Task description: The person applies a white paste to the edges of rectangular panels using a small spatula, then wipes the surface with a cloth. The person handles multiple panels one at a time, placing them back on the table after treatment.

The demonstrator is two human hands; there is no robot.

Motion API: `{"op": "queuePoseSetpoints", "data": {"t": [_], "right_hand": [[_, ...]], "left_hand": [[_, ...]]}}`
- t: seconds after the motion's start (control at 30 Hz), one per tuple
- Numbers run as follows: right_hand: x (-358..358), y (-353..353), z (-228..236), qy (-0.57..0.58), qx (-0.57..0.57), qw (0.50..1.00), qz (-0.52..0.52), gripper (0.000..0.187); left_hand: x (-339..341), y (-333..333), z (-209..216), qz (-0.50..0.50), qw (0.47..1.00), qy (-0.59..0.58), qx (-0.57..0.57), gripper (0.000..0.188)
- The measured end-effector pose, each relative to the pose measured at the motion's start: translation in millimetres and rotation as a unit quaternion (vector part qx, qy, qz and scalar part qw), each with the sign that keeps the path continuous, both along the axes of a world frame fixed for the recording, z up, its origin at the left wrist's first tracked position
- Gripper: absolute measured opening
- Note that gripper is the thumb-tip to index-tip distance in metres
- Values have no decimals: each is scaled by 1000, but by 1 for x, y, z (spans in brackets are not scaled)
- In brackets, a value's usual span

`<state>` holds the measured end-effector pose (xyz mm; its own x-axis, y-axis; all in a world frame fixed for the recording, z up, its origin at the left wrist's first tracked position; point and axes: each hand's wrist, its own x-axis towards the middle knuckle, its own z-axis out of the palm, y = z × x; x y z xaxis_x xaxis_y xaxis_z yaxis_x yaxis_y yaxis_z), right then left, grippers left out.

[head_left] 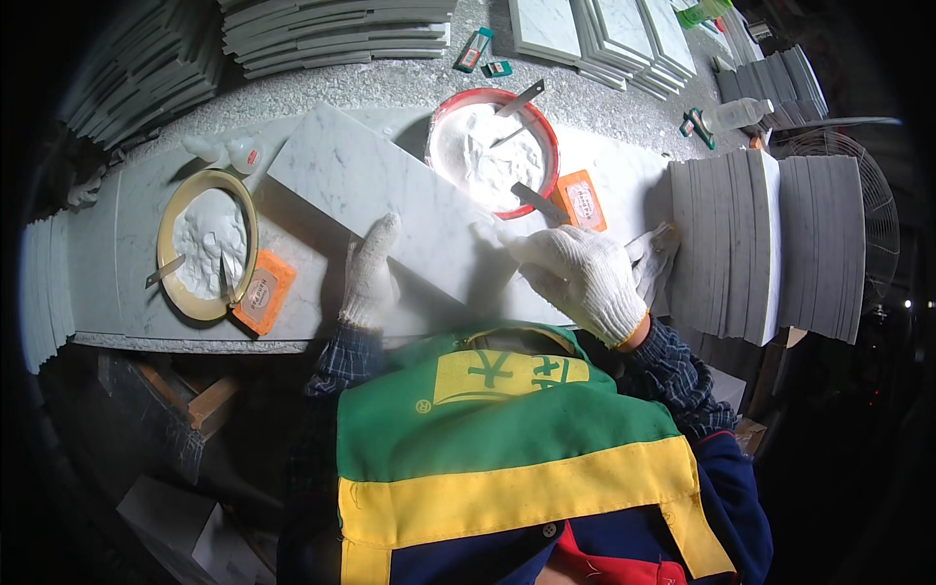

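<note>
Head view, item by item.

A: Entry one: a long white marble slab (390, 200), grey-veined, flat and straight-edged, lying at a slant across the middle of the stone bench (117, 263), its near end close to the bench's front edge.

B: And the hands?

A: Both in white knitted gloves. The left hand (369, 273) lies flat on the slab's near edge, fingers stretched out, clasping nothing. The right hand (580, 273) rests on the slab's right end, fingers curled; whether it pinches anything cannot be told. A loose glove (655, 255) lies just beside it.

B: Step in hand?

A: By judgement, steadying or squaring the slab on the bench. The next move would call for an even press from both palms, since polished stone slides readily.

B: Other entries?

A: Red-rimmed bowl (492, 148) at the bench's back edge, touching the slab's far side, holding thick white paste, lumpy and wet-looking, with metal scrapers (522, 97) standing in it. Yellow-rimmed bowl (207, 244) toward the left end, same paste, two blades in it. An orange packet (263, 291) beside each bowl. A small clear bottle (736, 114) at the back right corner.

B: Stock?

A: Grey-edged tiles (770, 244) stacked upright at the right end; flat stacks (336, 34) beyond the back edge.
</note>
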<state>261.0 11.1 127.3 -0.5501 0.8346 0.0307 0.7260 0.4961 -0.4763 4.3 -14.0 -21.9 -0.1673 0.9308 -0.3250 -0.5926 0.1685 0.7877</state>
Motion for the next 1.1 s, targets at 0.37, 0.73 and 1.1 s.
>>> {"op": "queuePoseSetpoints", "data": {"t": [0.37, 0.73, 1.1], "right_hand": [[0, 6, -6, 47, 61, 996, 37, 22], [1, 7, -9, 30, 10, 999, 12, 19], [-1, 9, -10, 38, 17, 999, 8, 20]], "left_hand": [[-2, 0, 1, -14, 999, -37, -15, 54], [-3, 0, 0, -14, 999, -33, -24, 55], [2, 1, 9, -4, 999, -32, -3, 44]]}}
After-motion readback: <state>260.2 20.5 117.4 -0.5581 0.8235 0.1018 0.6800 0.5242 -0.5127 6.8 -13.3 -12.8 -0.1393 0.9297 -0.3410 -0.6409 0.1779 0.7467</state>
